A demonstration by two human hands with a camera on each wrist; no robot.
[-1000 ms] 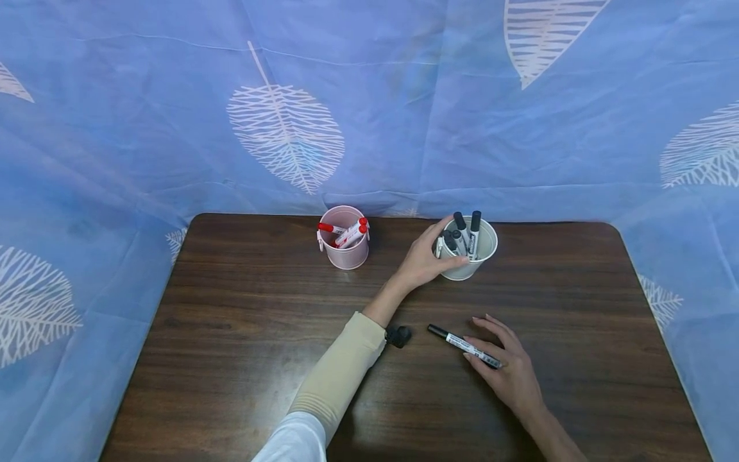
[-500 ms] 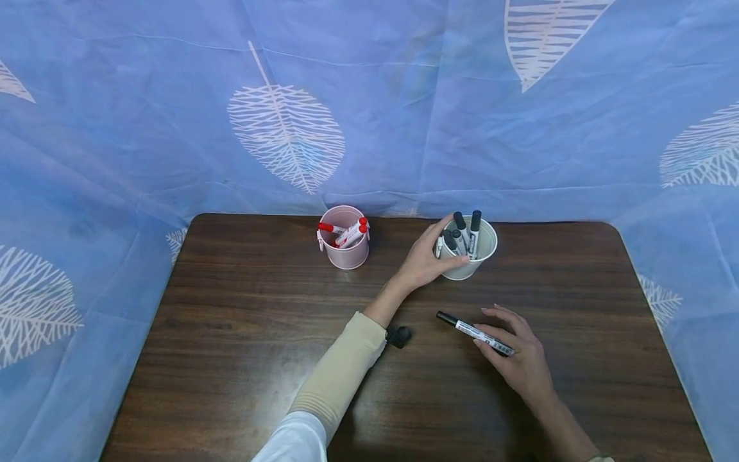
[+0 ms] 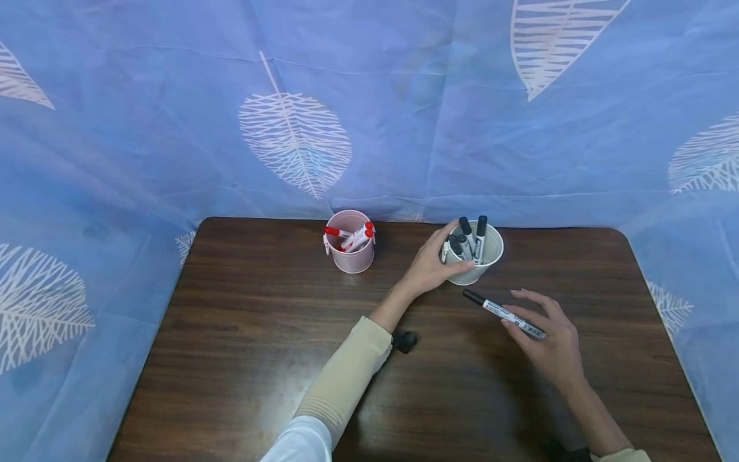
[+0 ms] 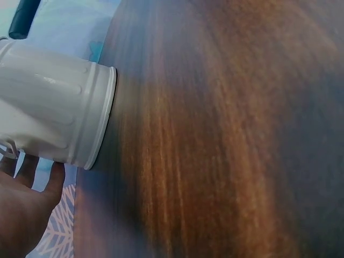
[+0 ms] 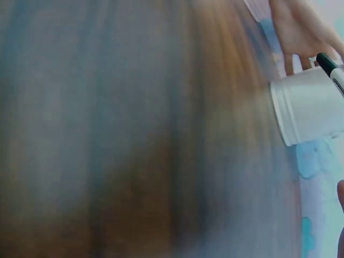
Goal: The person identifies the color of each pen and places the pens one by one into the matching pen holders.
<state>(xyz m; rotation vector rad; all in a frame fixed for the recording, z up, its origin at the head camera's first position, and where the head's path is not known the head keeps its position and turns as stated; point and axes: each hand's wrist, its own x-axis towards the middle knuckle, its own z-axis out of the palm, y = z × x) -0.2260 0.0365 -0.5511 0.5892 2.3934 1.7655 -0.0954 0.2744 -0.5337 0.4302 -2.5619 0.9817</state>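
On the far right part of the desk (image 3: 242, 359) stands a white cup (image 3: 487, 268), upright, with several black-capped markers (image 3: 469, 239) standing in it. Left hand (image 3: 434, 262) grips this cup from its left side: thumb curled over the far rim, fingers wrapped round the near wall. Left wrist view confirms contact, the palm lying against the cup's side near its base (image 4: 56, 118).

Right hand (image 3: 553, 343) is held just near and right of the white cup, above the desk surface. It pinches a black marker (image 3: 504, 313) between thumb and fingertips at the marker's rear end. The marker lies roughly level, its black cap pointing left and far, toward the cup's base; cap and cup are close but apart. Right wrist view shows the capped tip (image 5: 329, 64) just beside the cup's wall (image 5: 309, 110); focus there is poor.

Left of the white cup, well apart, stands a pink cup (image 3: 352, 255) holding red-capped markers (image 3: 356, 235). A small black object (image 3: 405, 341) sits at the left wrist, beside the beige sleeve (image 3: 346, 378). Blue leaf-print cloth (image 3: 173, 128) surrounds the desk.
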